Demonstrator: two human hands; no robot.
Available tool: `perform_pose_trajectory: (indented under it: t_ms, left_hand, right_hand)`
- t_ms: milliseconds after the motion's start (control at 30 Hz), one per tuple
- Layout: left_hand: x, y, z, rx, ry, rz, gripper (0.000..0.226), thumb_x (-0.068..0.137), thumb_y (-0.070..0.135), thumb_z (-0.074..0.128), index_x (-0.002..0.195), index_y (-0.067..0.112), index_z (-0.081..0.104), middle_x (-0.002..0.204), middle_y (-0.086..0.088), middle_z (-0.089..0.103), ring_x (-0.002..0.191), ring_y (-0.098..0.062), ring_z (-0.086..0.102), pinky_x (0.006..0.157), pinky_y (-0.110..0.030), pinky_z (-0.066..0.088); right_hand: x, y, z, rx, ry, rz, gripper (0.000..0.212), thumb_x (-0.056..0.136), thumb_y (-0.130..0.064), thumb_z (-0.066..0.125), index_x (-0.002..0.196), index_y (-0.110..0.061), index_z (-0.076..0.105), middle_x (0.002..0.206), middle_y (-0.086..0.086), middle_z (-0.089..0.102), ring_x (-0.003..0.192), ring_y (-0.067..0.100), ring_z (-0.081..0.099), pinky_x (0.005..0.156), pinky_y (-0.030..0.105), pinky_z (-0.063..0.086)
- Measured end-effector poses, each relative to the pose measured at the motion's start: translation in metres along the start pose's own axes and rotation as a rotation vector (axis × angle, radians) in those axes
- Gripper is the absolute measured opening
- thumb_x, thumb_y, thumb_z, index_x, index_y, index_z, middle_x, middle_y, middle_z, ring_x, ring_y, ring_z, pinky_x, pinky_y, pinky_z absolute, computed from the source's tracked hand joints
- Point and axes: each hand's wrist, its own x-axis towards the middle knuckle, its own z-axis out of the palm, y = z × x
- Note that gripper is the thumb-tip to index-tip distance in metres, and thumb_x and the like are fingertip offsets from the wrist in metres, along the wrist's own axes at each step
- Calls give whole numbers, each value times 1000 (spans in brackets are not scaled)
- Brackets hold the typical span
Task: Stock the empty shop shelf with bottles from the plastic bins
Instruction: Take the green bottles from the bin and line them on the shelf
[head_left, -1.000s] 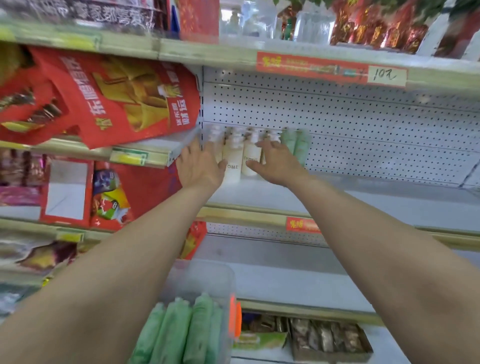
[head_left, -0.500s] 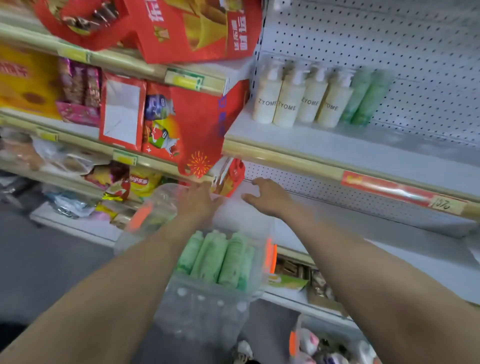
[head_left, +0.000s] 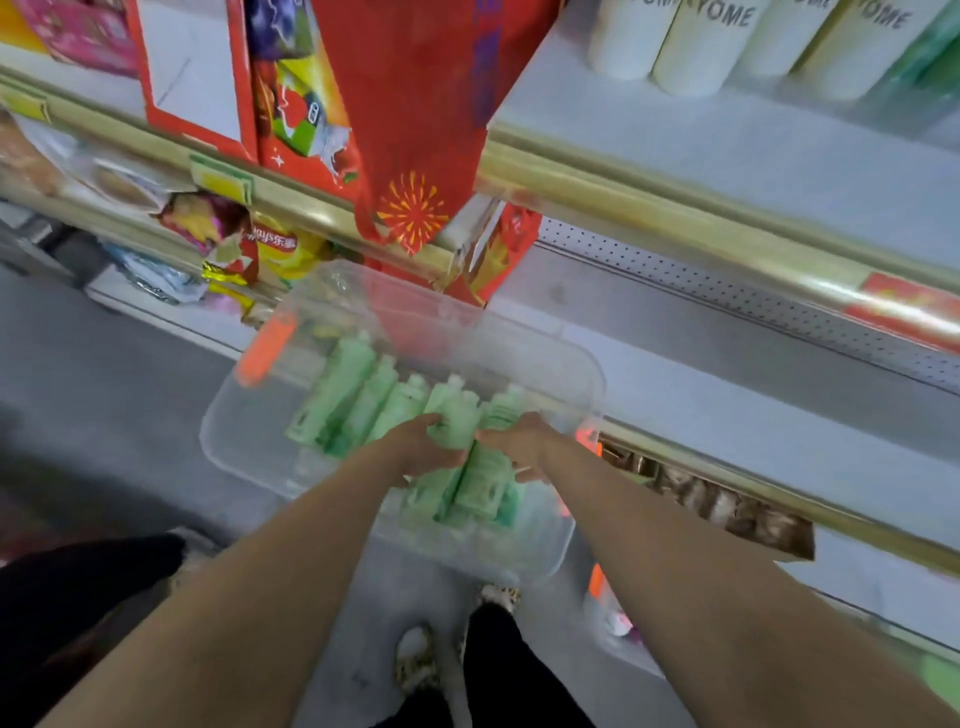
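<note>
A clear plastic bin (head_left: 249, 441) with orange latches stands in front of me and holds several green bottles (head_left: 358, 400) lying side by side. My left hand (head_left: 421, 449) grips one green bottle (head_left: 457, 421) in the bin. Just to its right, my right hand (head_left: 524, 447) grips a neighbouring green bottle (head_left: 485, 480). On the white shelf (head_left: 701, 150) at the top right stand several cream bottles (head_left: 691, 47) and some green ones (head_left: 919, 57) at the far right edge.
Red gift bags (head_left: 415, 104) and snack packets (head_left: 280, 244) fill the shelves on the left. A lower white shelf (head_left: 727, 415) runs behind the bin. Gold shelf rails (head_left: 675, 223) stick out at arm height. My feet (head_left: 415, 660) are on the grey floor below.
My view has tilted down from the shelf to the bin. Both hands left the shelved bottles, dropped into the bin and closed round green bottles.
</note>
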Motion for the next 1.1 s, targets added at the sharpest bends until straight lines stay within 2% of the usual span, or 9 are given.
perform_pose_trajectory:
  t_ms: [133,200,300,400,533,667,833,967,1100]
  left_hand:
    - [18,-7,-5,-194,-99,-102,90,81,37,81,153,37,27,138,-6,57,115,-26,60,93,-40,51]
    - [23,-8,-8,-263,-142,-106,89,81,35,81,153,34,29,123,-5,66,105,-24,65,82,-34,54]
    - [26,-10,-12,-415,-217,-131,83,83,32,79,152,30,32,109,-2,69,91,-18,69,64,-27,56]
    - [24,-13,-12,-502,-239,-133,69,83,37,77,143,24,45,117,-6,70,98,-22,70,72,-31,57]
    - [11,-14,-13,-620,-234,-85,57,77,42,78,126,21,60,106,-3,76,96,-21,72,74,-32,58]
    - [-8,-10,-26,-709,-215,-21,58,77,43,76,125,15,62,113,-8,74,106,-25,69,81,-35,57]
    - [-41,2,-39,-758,-132,94,68,65,49,80,118,10,66,106,-7,76,94,-21,74,70,-31,58]
    - [-69,13,-46,-877,-103,225,64,72,46,78,124,11,64,114,-11,74,101,-26,72,78,-37,58]
    - [-104,39,-49,-961,-211,361,51,80,38,75,121,10,64,107,-13,75,93,-28,74,74,-41,60]
  right_hand:
    - [15,-3,8,173,1,73,97,76,-48,83,148,-6,32,145,14,49,121,32,57,76,43,60]
    - [20,-3,13,244,55,95,111,69,-43,89,152,-10,23,145,11,49,125,32,57,82,49,59]
    - [31,6,15,423,57,109,79,65,-26,94,131,-7,54,117,12,69,99,28,72,75,47,62]
    - [26,5,11,568,-51,127,47,74,-14,87,115,-2,65,96,13,74,66,20,73,45,31,56]
    - [12,-3,10,717,-222,134,37,87,-25,70,120,-8,66,108,13,73,94,29,71,75,41,60]
    - [-3,-11,5,825,-291,45,54,78,-31,71,125,-6,67,123,19,69,113,38,67,102,57,48]
    - [-41,-26,-2,706,-374,-162,66,71,-34,88,126,-6,66,118,19,72,108,37,70,99,57,51]
    - [-82,-35,-21,758,-374,-268,50,85,-27,77,127,-6,63,117,18,72,102,35,72,80,49,60]
    - [-123,-40,-46,864,-333,-417,28,92,-22,67,115,-5,65,89,13,76,75,29,75,61,39,61]
